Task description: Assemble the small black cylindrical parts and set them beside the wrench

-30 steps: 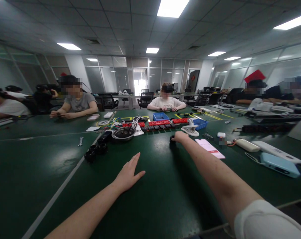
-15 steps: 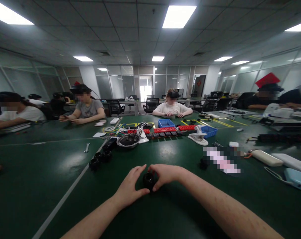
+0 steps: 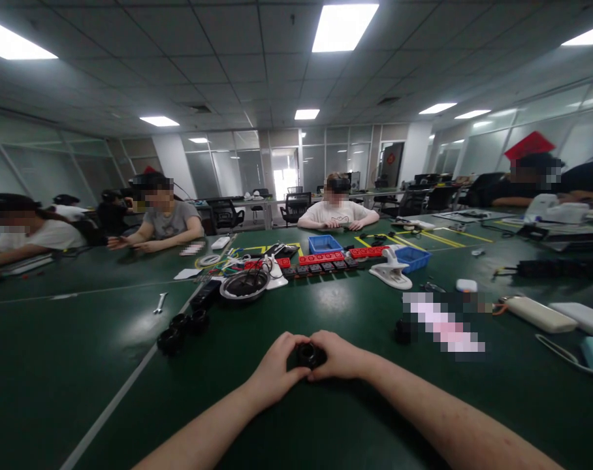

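A small black round part [image 3: 308, 354] with a hole in its top is between my hands, low over the green table or resting on it; which of the two I cannot tell. My right hand [image 3: 343, 356] grips it from the right, thumb in front and fingers behind. From the left, my left hand [image 3: 275, 367] curves round the same part, its thumb and fingertips meeting those of the right hand. Similar black round parts [image 3: 179, 328] stand in a cluster to the left. Another dark part [image 3: 403, 331] sits to the right.
A wrench [image 3: 160, 303] lies at the left. Farther back are a round metal dish [image 3: 245, 285], red and black strips [image 3: 320, 258], blue bins [image 3: 324, 245] and a white clip stand [image 3: 392, 273]. Power banks [image 3: 539, 314] lie at the right. Co-workers [image 3: 338, 212] sit round the table.
My left hand has closed in round the black part, its fingers now meeting my right hand's. Both hands and the part appear slightly farther right; the camera view has shifted a little.
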Motion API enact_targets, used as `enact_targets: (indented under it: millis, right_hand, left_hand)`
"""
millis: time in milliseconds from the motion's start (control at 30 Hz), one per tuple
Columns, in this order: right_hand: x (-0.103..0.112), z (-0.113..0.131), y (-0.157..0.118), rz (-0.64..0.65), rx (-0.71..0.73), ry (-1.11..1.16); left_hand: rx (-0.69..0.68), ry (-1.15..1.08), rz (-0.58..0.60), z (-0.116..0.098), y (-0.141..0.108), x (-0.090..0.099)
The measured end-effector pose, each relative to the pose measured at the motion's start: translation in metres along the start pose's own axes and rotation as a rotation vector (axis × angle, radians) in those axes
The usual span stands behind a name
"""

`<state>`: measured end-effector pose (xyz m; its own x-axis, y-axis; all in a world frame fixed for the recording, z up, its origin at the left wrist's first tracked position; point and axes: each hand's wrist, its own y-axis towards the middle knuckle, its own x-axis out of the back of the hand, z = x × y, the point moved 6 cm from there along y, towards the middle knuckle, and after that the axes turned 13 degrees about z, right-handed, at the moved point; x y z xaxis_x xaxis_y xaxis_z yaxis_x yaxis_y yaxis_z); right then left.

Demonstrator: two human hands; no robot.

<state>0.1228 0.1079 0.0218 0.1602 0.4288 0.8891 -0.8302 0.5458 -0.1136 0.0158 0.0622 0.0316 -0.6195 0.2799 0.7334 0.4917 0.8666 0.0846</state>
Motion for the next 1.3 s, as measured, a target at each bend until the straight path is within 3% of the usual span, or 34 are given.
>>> enact_targets:
  millis: [167,300,367,500,600,700,833,967,1067,1167,1300]
  right_hand:
    - [0.003,-0.015,-0.005,-0.034,-0.115,-0.058]
    - [-0.002,-0.011,0.001,-0.113,-0.294,-0.207]
    - [-0.005,-0.007,0.004,-0.134,-0.311,-0.231]
    - [-0.003,-0.006,0.004,-0.122,-0.155,-0.091]
    - [-0.002,-0.012,0.004,0.052,0.021,0.108]
    - [-0.002,-0.02,0.004,0.179,0.106,0.245]
    - [-0.006,-0.023,0.005,0.126,0.005,0.226]
    - [-0.009,-0.013,0.004,-0.071,-0.161,-0.054]
    - [-0.01,-0.004,0.003,-0.158,-0.176,-0.19]
    - [-0.009,-0.003,0.004,-0.107,-0.085,-0.12]
    - [-0.006,-0.008,0.004,0.092,0.068,0.037]
  left_hand:
    - [0.048,-0.005,0.014,0.003,0.02,-0.01]
    - [0.183,-0.028,-0.139,0.017,0.015,-0.01]
    - [0.178,-0.042,-0.165,0.02,0.014,-0.008]
    - [0.038,-0.088,-0.003,0.019,0.016,-0.003]
    - [-0.037,-0.062,0.123,0.015,0.016,0.002]
    - [-0.048,-0.044,0.172,0.011,0.013,0.003]
    - [0.005,-0.026,0.123,0.007,0.01,-0.002]
    - [0.143,0.013,-0.073,0.012,0.005,-0.003]
    - [0.151,0.02,-0.12,0.012,0.003,-0.003]
    - [0.089,0.046,-0.067,0.007,0.003,-0.001]
    - [0.031,0.071,0.011,0.002,0.004,0.002]
